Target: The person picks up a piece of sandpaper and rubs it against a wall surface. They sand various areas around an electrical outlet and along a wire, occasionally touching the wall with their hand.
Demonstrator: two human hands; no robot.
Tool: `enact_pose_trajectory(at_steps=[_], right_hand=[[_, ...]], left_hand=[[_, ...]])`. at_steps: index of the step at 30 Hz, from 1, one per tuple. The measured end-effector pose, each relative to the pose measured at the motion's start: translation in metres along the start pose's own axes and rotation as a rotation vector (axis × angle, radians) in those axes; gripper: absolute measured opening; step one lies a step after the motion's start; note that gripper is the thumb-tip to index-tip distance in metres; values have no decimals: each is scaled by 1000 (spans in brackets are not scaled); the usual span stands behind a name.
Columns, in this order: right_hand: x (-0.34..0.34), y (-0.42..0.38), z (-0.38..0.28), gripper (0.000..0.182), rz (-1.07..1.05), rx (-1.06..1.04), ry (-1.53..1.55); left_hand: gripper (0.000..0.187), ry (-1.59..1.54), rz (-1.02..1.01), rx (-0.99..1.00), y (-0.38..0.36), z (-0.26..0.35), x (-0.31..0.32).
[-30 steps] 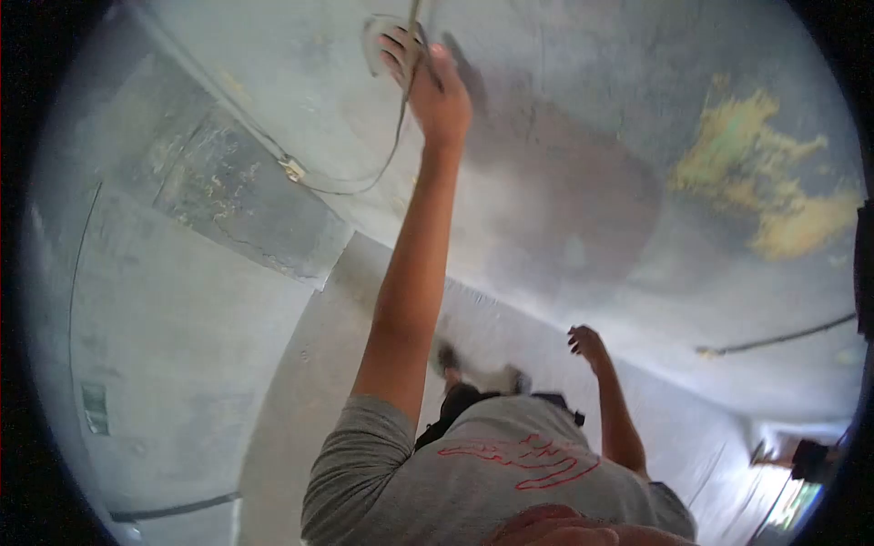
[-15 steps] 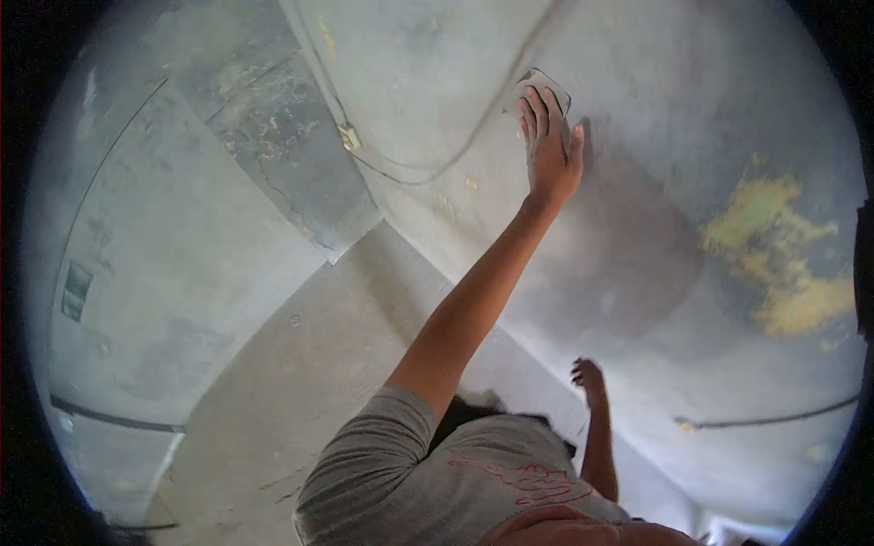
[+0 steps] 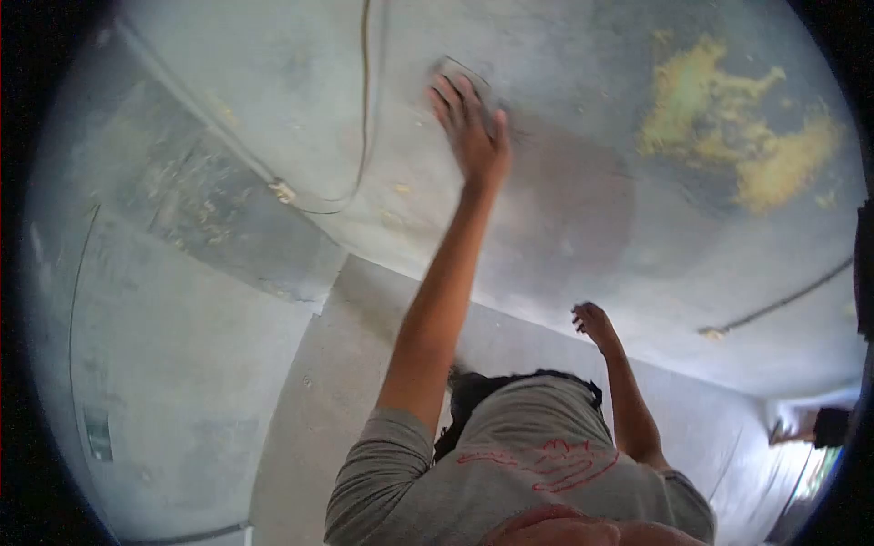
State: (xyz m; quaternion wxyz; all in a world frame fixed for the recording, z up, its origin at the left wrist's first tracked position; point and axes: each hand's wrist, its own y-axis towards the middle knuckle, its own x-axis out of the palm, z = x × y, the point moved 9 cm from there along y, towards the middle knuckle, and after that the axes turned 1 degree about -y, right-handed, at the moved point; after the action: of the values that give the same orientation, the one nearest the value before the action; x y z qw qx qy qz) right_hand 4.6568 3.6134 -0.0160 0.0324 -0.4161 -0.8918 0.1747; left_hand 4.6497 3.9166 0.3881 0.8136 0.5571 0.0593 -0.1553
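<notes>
My left hand (image 3: 469, 127) lies with fingers spread over a thin grey sheet (image 3: 460, 68) that looks like sandpaper, pressing it flat against the grey plastered surface (image 3: 546, 55). Most of the sheet is hidden under the fingers; its far edge shows beyond them, and the hand is slightly blurred. My right hand (image 3: 594, 323) hangs lower down, apart from the sheet. Its fingers are loosely bent and a little apart, with nothing visible in them.
A cable (image 3: 366, 91) runs down to a small pale fitting (image 3: 282, 191). Yellowish bare patches (image 3: 774, 173) mark the surface at right. Another dark cable (image 3: 783, 300) ends in a pale tip. A dark, arm-like shape (image 3: 824, 428) shows at the far right, indistinct.
The view has turned, so the cable and yellow patches sit further left or higher. My left hand, still on the sheet, appears further left. My right hand stays loosely bent.
</notes>
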Motion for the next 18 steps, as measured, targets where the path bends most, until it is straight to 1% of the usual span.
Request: enact_pose_trajectory(at_steps=[1,3,5,6,7,8,10,11,12,13,14,15,17,18], right_hand=[[0,-4,-6,28,35,16,0],[-2,-8,-30,30,71,3,-126],[-6,-8,-51,29,119,-46,-78],[-10,-3,-56,29,145,-36,-93],[-13,5,-61,29,173,-30,-100],[-14,11,-71,29,207,-79,-72],[-10,10,-73,28,291,-152,112],[-4,11,-74,30,345,-163,120],[8,19,-76,30,372,-165,153],[30,14,-56,30,441,-127,198],[48,13,-55,30,447,-152,218],[69,13,-53,30,447,-159,233],[107,14,-41,28,446,-152,130],[125,13,-32,28,437,-122,117]], left_hand=[[70,-19,23,35,13,-1,-3],[70,-64,63,83,48,3,-23],[68,-24,84,138,104,17,-44],[66,-119,46,117,123,20,-51],[66,-146,69,170,136,29,-59],[66,-118,83,188,142,31,-63],[65,-66,60,235,132,32,-57],[65,-43,22,256,119,27,-48],[65,-77,0,300,98,19,-35],[65,8,-96,353,56,5,-10],[64,135,-174,371,22,-9,4],[64,106,-230,358,3,-15,9],[62,10,-275,469,-13,-15,3],[60,-62,-286,443,-6,-17,6]])
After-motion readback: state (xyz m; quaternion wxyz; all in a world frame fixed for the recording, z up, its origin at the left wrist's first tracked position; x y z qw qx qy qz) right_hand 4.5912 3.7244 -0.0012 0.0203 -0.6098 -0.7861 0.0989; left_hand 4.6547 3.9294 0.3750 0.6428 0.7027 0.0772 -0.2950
